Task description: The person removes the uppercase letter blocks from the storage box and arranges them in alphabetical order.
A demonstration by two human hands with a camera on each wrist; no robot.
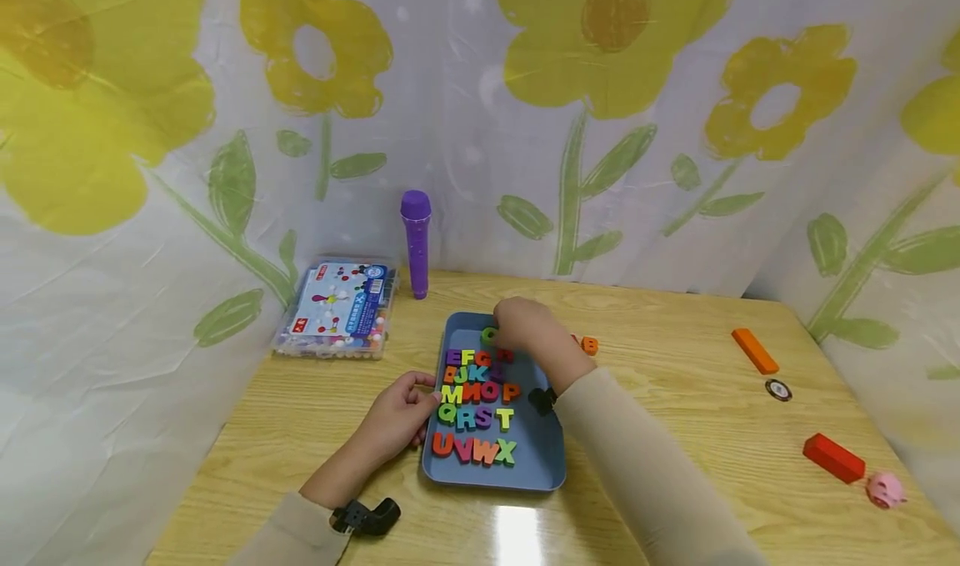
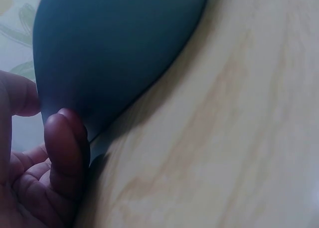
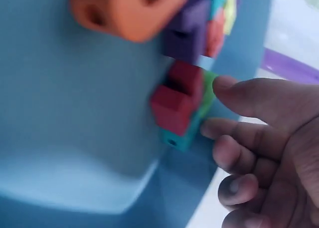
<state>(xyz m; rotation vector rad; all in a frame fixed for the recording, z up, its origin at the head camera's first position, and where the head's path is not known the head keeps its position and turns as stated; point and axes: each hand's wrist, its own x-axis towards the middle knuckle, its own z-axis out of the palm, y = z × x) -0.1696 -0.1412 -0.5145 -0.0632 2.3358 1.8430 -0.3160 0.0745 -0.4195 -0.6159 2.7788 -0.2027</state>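
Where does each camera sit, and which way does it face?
Head: on the head, facing forward and down at the tray; left hand, right hand and sleeves show.
Left wrist: on that wrist, facing the tray's outer wall and table; left fingers show.
Right wrist: on that wrist, facing into the tray; right fingers show.
Shared: head and right wrist show letters.

In the tray (image 1: 517,481), toward its left edge: letter blocks (image 1: 471,393). Right of it: B block (image 1: 590,346). At the desk's (image 1: 675,366) far left corner: molecule kit (image 1: 333,299), then rightward microphone (image 1: 417,249). By the right edge, far to near: bar (image 1: 754,351), poker chip (image 1: 778,390), second bar (image 1: 833,458), pig head (image 1: 885,490).
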